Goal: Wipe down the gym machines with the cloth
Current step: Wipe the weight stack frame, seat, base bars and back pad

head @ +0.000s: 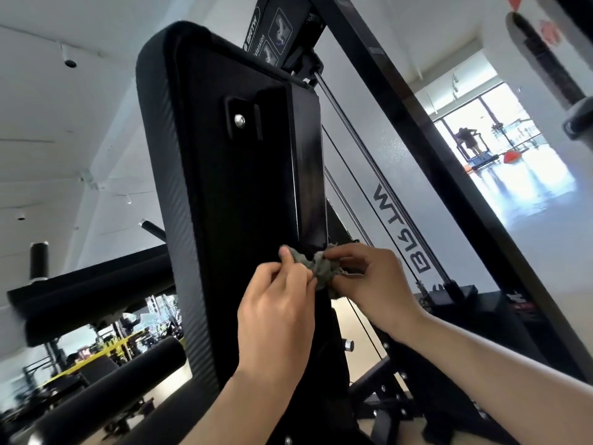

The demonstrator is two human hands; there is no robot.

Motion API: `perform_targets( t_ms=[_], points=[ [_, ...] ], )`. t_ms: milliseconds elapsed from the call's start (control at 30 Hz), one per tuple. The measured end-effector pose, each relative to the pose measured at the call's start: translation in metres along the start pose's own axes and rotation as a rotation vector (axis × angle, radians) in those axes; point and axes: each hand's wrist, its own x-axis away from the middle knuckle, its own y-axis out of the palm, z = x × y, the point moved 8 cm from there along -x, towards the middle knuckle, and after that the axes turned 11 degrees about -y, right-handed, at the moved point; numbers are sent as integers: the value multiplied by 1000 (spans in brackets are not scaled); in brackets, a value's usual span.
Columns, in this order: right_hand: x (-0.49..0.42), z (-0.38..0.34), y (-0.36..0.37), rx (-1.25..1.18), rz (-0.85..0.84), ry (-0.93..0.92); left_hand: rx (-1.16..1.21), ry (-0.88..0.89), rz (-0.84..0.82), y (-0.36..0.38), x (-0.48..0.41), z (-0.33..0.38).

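As I look up through the head view at the rear of the black back pad [179,187], both of my hands meet at the lower end of the glossy mounting plate [305,155] fixed to it. My left hand [279,303] has its fingers curled, and its thumb and fingertips grip one end of the grey-green cloth [321,268]. My right hand [369,284] pinches the other end, fingers bent round the fabric. The cloth is bunched up between them and pressed against the bottom corner of the plate. A silver bolt [239,120] sits in a bracket high on the plate's left side. To the right, behind my hands, a slanted black frame upright [430,149] rises, with a pale shroud [385,200] beside it bearing dark lettering and thin guide rods [349,130] running alongside. An exercise placard [276,30] hangs at the top of the frame. Low on the left lies a black foam roller [134,361], with yellow-and-black equipment blurred behind it. Far off through a bright doorway [513,155], a person [467,139] stands on a treadmill
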Motion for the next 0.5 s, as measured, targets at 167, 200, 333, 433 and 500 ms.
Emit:
perform_targets(
  t_ms=[167, 200, 333, 433, 500],
  points=[
    [42, 30, 12, 108, -114, 54, -111, 72, -70, 17, 51, -9],
    [51, 37, 15, 122, -147, 75, -126, 71, -101, 20, 60, -11],
    [84, 58, 24, 180, -302, 172, -117, 27, -203, 33, 95, -21],
    [102, 67, 25, 201, -361, 215, -107, -1, -219, 41, 121, -27],
    [114, 71, 26, 260, -422, 218, -81, -26, -229, 48, 138, -30]
  ],
)
